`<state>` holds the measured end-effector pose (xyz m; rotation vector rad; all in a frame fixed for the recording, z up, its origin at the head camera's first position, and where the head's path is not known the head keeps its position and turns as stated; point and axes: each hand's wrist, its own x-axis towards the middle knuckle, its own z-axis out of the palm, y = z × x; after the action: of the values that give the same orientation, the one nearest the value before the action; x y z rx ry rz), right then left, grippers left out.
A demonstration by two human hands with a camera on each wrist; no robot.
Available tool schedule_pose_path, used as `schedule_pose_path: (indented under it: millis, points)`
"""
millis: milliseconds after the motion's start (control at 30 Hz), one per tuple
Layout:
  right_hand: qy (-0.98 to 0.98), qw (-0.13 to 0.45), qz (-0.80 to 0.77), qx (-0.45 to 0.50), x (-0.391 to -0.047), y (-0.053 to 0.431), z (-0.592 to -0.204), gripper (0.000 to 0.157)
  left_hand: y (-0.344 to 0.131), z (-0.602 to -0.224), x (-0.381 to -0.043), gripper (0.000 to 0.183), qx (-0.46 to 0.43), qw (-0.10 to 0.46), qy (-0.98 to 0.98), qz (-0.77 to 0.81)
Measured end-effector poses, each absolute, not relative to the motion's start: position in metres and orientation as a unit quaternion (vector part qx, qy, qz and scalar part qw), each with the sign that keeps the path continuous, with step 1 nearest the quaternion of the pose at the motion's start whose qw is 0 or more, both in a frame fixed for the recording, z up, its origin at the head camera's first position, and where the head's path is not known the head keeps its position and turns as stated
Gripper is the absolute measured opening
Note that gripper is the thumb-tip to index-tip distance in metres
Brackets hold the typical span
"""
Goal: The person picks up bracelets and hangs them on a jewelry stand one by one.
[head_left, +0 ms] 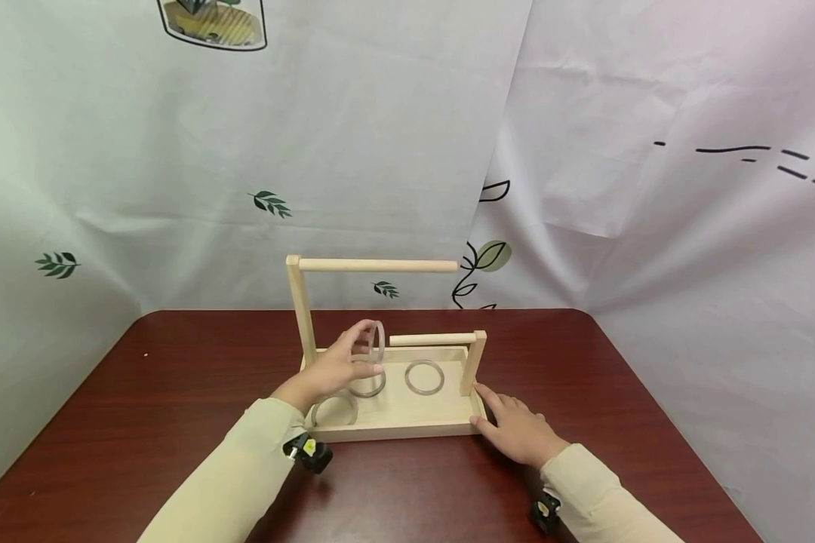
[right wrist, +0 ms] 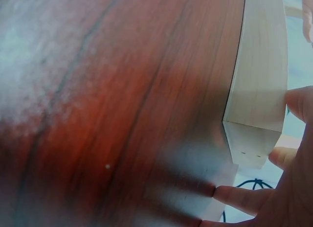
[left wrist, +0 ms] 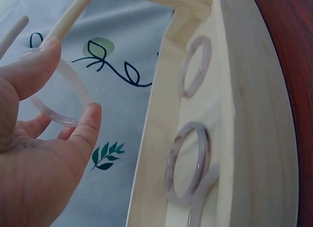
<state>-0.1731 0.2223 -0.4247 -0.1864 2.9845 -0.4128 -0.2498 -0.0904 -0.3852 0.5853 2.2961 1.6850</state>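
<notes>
Fingers spread, a person's right grip (head_left: 519, 431) touched the corner of a wooden tray (head_left: 394, 432) on the tabletop (head_left: 394, 486); beyond it, the left grip (head_left: 337, 367) pinched a pale ring (left wrist: 77, 84) above three other rings (left wrist: 201, 156), with a wooden bar (head_left: 432, 339) just to its right, a patterned backdrop (head_left: 394, 151) behind.

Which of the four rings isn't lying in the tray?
The raised ring, held by the left hand: it is upright in the air above the tray, while the other three rings lie flat inside.
</notes>
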Motion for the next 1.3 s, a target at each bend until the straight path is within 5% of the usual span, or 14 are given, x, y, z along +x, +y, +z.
schedule_pose_path:
  millis: [1300]
  points:
    - [0.986,0.055,-0.149,-0.059,-0.175,0.221,-0.428,0.063,-0.029,-0.394,-0.249,0.075,0.094,0.156,0.593,0.784]
